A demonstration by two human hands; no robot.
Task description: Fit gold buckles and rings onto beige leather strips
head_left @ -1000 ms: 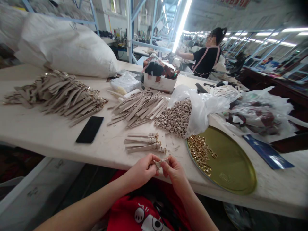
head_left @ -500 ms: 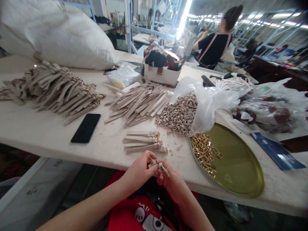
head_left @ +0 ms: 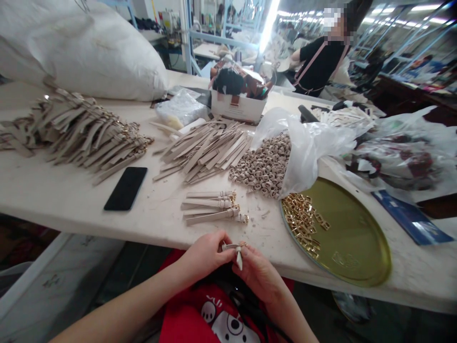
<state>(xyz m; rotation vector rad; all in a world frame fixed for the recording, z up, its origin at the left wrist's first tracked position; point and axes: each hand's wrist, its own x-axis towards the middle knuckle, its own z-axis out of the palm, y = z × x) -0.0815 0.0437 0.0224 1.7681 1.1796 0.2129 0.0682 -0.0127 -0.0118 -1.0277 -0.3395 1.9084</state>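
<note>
We count one beige strap point(head_left: 239, 259), grasped by the fingertips of our left hand point(head_left: 210, 251) and right hand point(head_left: 260, 274); one phone point(head_left: 126, 189) far left, one tray point(head_left: 352, 228) right.

The one view looks from the wearer's head, forward and steeply down across the counter point(head_left: 160, 224). The left hand point(head_left: 209, 252) and right hand point(head_left: 259, 271) lie close, below centre, over the red clothing point(head_left: 185, 319); its wide field reaches a distant co-worker point(head_left: 317, 66) at upper right.
</note>
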